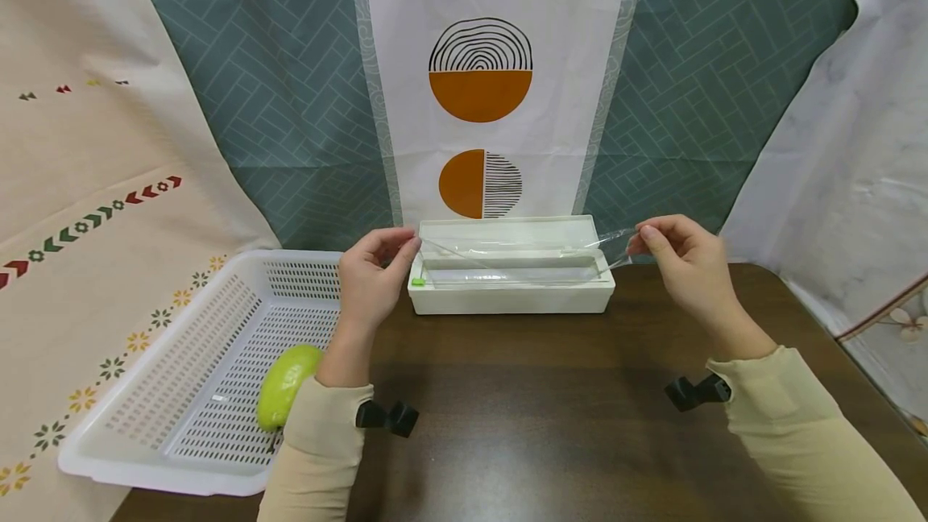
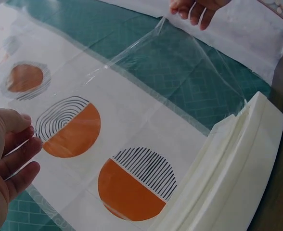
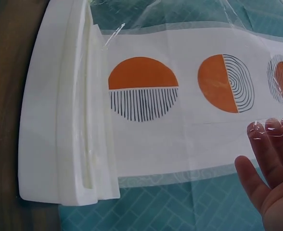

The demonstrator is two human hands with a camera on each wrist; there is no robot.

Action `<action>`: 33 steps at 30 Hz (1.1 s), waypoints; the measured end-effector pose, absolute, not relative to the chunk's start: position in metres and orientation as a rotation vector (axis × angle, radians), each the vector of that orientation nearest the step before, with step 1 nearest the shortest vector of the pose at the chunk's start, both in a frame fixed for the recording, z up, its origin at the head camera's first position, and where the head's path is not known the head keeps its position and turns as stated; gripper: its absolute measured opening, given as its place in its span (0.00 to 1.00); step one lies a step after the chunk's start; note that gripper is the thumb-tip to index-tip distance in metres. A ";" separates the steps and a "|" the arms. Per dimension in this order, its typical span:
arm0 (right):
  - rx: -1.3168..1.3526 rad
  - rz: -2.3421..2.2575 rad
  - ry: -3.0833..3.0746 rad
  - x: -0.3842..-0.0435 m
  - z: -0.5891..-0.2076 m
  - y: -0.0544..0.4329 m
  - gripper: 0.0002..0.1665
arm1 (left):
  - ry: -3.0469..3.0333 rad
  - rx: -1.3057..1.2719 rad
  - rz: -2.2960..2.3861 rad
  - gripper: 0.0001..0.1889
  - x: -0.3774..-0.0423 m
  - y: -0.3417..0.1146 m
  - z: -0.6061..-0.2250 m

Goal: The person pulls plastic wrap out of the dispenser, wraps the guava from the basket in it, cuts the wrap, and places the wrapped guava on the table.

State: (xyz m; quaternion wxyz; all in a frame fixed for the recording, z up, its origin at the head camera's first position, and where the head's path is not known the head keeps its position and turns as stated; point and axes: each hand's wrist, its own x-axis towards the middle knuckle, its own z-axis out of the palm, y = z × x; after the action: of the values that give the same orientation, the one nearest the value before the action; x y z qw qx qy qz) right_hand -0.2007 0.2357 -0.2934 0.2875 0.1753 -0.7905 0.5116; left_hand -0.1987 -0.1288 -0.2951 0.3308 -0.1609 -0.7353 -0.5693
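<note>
A sheet of clear cling film [image 2: 132, 50] is stretched between both hands, running up from a white cling film dispenser [image 1: 511, 300] on the table. The left hand [image 1: 373, 272] pinches one corner between thumb and forefinger, close to the dispenser's left end. Off its right end, the right hand [image 1: 681, 264] pinches the opposite corner, where the film bunches into creases. The dispenser's lid [image 1: 507, 229] is raised at the back, and a small green slider [image 1: 418, 282] sits at the left end of its front edge.
A white slotted plastic basket [image 1: 170, 337] stands on the left, partly behind the left forearm. In it lies a glossy green mango-like fruit [image 1: 287, 385]. Patterned cloths [image 1: 290, 63] hang behind and beside the dark wooden table [image 1: 536, 417].
</note>
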 end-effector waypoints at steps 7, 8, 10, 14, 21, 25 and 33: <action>0.479 1.432 -2.102 -0.200 -0.303 0.235 0.08 | -1.928 -0.400 -1.525 0.09 -0.199 -0.128 -0.301; 0.478 1.437 -2.101 -0.200 -0.304 0.235 0.07 | -1.927 -0.399 -1.526 0.09 -0.199 -0.127 -0.302; 0.471 1.436 -2.111 -0.199 -0.305 0.234 0.07 | -1.929 -0.396 -1.528 0.09 -0.199 -0.127 -0.304; 0.453 1.432 -2.130 -0.198 -0.308 0.234 0.07 | -1.946 -0.374 -1.529 0.09 -0.197 -0.127 -0.307; 0.435 1.476 -2.136 -0.198 -0.316 0.234 0.06 | -1.988 -0.316 -1.563 0.09 -0.195 -0.125 -0.312; 0.425 1.472 -2.151 -0.198 -0.321 0.234 0.07 | -1.990 -0.307 -1.599 0.09 -0.195 -0.124 -0.317; 0.428 1.488 -2.156 -0.197 -0.330 0.234 0.08 | -2.041 -0.291 -1.571 0.07 -0.197 -0.123 -0.331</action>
State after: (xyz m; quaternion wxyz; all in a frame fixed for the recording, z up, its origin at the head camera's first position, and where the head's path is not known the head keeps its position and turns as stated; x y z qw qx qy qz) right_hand -0.1970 0.2336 -0.3304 0.2414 0.1565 -0.7882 0.5440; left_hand -0.1970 -0.1226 -0.3311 0.2710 -0.1082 -0.7579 -0.5834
